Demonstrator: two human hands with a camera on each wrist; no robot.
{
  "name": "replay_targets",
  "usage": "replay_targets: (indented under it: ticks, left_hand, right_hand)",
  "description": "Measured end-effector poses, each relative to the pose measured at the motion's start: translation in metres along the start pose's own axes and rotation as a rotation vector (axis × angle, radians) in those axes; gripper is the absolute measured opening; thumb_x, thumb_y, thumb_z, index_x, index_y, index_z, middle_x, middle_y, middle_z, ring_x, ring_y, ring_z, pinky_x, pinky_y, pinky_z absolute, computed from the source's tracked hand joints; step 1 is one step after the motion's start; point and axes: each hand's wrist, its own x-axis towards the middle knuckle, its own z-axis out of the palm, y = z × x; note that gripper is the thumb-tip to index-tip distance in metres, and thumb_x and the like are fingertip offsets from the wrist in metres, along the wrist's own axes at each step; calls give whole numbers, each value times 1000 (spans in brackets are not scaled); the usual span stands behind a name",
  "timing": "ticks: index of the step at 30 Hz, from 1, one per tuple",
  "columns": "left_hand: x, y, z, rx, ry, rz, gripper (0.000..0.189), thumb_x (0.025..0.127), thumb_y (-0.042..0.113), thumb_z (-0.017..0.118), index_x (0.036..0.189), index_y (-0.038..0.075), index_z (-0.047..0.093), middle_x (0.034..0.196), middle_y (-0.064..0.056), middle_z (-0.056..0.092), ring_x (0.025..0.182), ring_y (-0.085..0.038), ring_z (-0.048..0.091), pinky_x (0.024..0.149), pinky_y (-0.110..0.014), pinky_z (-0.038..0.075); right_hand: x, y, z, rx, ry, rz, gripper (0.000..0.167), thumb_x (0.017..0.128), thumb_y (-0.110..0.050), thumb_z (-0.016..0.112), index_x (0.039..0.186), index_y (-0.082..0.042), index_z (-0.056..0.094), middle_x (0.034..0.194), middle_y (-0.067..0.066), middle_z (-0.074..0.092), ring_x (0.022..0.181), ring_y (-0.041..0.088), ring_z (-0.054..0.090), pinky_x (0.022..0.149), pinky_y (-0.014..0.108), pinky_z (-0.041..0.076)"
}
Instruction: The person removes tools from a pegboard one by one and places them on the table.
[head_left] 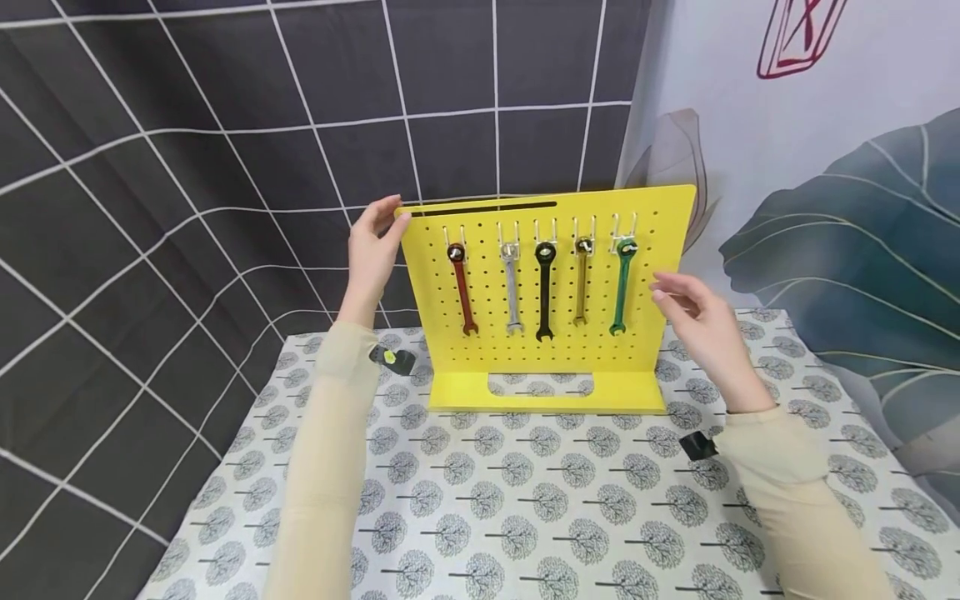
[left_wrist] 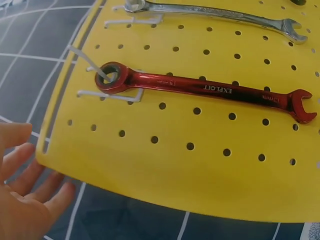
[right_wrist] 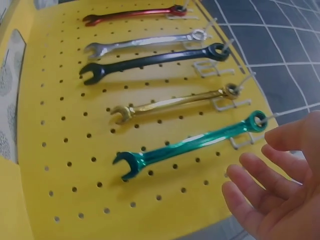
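Note:
A yellow pegboard (head_left: 491, 333) stands upright on its base, with a row of combination wrenches hung by their ring ends on white hooks. From left to right they are a red wrench (head_left: 463, 292), a silver wrench (head_left: 512, 287), a black wrench (head_left: 545, 292), a gold wrench (head_left: 582, 283) and a green wrench (head_left: 622, 287). At the board's upper left corner is my left hand (head_left: 372, 250), fingers spread and fingertips right at the edge. My right hand (head_left: 705, 329), fingers loosely bent, holds nothing beside the right edge, nearest the green wrench.
The board rests on a tree-patterned tablecloth (head_left: 525, 500). Close behind it hangs a dark cloth with white grid lines (head_left: 450, 150). A pale curtain with large leaves (head_left: 847, 242) is at the right. White hooks (left_wrist: 117, 96) stick out from the board.

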Motion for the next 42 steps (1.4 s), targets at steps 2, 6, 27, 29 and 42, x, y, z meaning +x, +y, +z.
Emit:
replay_targets:
  ticks: [2, 6, 27, 29, 42]
  left_hand:
    - [3, -2, 2, -30, -3, -6, 38, 99, 15, 65, 135, 1, 60, 134, -12, 62, 124, -18, 58, 102, -28, 45]
    - [7, -4, 7, -63, 6, -6, 33, 99, 13, 65, 129, -1, 64, 128, -14, 64, 110, -18, 62, 91, -25, 48]
    - [8, -16, 16, -102, 70, 25, 22, 96, 4, 67, 118, 1, 70, 122, -8, 66, 89, -16, 64, 79, -25, 51]
    - [8, -16, 16, -102, 75, 30, 22, 96, 4, 67, 118, 1, 70, 122, -7, 66, 87, -15, 64, 78, -25, 51]
    - [6, -17, 18, -99, 85, 11, 22, 96, 5, 67, 118, 3, 71, 123, -5, 66, 87, -17, 64, 77, -25, 51]
  right_hand:
    - [3, 0, 4, 8, -9, 13, 48, 104, -37, 56, 145, -13, 53, 136, 13, 60, 110, 6, 57, 94, 22, 45]
    - [10, -1, 11, 36, -27, 52, 49, 103, -38, 57, 145, -13, 52, 139, 10, 59, 114, 12, 56, 100, 30, 46]
    - [31, 13, 36, 80, -37, 48, 55, 103, -40, 57, 144, -4, 51, 135, 17, 59, 117, 23, 54, 101, 35, 43]
    - [31, 14, 37, 82, -40, 57, 56, 102, -42, 57, 143, -4, 52, 134, 16, 59, 117, 22, 54, 102, 37, 43]
    - [32, 15, 41, 151, -61, 56, 55, 102, -39, 59, 141, -1, 52, 124, 15, 61, 93, 5, 61, 84, 17, 51]
